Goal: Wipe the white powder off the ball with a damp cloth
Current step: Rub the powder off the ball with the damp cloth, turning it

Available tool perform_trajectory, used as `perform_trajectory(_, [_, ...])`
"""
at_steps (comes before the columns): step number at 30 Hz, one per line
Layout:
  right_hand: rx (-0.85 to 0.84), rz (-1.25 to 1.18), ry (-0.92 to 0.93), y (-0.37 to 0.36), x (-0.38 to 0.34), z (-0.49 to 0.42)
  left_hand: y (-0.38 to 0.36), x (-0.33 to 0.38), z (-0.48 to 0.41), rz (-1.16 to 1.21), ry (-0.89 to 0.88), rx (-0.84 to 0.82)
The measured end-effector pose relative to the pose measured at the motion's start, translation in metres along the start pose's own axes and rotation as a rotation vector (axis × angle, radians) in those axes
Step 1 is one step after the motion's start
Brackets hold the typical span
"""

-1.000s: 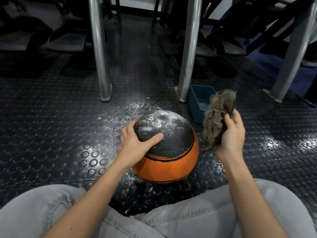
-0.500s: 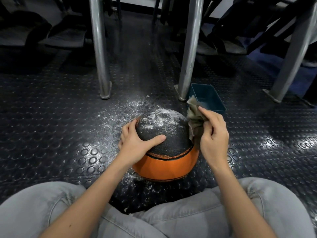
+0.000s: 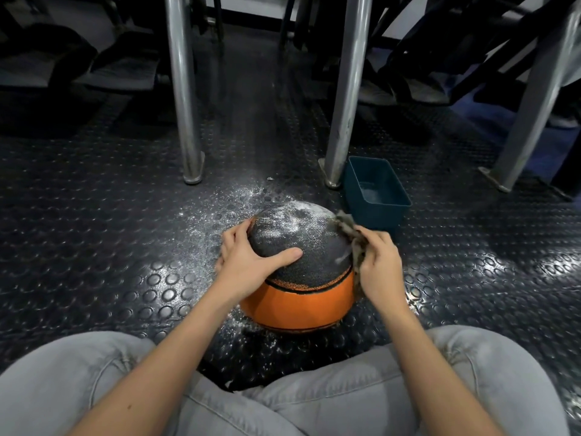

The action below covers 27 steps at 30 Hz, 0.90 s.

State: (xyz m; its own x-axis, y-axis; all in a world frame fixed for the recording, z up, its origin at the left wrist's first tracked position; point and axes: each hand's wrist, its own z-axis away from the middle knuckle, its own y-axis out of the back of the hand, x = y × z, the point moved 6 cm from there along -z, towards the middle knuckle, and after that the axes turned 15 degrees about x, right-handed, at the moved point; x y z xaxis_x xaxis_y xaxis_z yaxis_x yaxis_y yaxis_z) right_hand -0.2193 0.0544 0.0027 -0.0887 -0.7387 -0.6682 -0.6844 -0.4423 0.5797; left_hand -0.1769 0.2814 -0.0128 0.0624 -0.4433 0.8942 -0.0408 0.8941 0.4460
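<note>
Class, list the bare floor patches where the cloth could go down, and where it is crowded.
Free: studded floor left of the ball, nearer than the left post; floor right of the tub. Crowded: between ball, tub and middle post.

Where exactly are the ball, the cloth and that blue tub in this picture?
ball (image 3: pixel 314 240), head view, on its powder-dusted dark top panel.
cloth (image 3: pixel 347 225), head view, on the frayed upper tuft beside the ball.
blue tub (image 3: pixel 374 215), head view, on its near outer wall.
</note>
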Motion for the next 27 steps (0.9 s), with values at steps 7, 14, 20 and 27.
perform_trajectory(7, [0.164,-0.157,-0.008,0.019,-0.027,-0.010,0.002,-0.004,0.000,0.022,0.018,0.010])
perform_trajectory(14, [0.053,-0.090,-0.240,-0.009,0.021,0.009,-0.001,0.003,-0.001,-0.001,-0.005,0.012])
perform_trajectory(20, [0.248,-0.206,-0.173,0.017,-0.019,0.002,0.003,-0.001,-0.001,0.035,0.015,0.017])
perform_trajectory(27, [0.219,-0.055,0.202,0.005,-0.033,0.032,0.000,0.000,-0.003,-0.015,0.004,0.014])
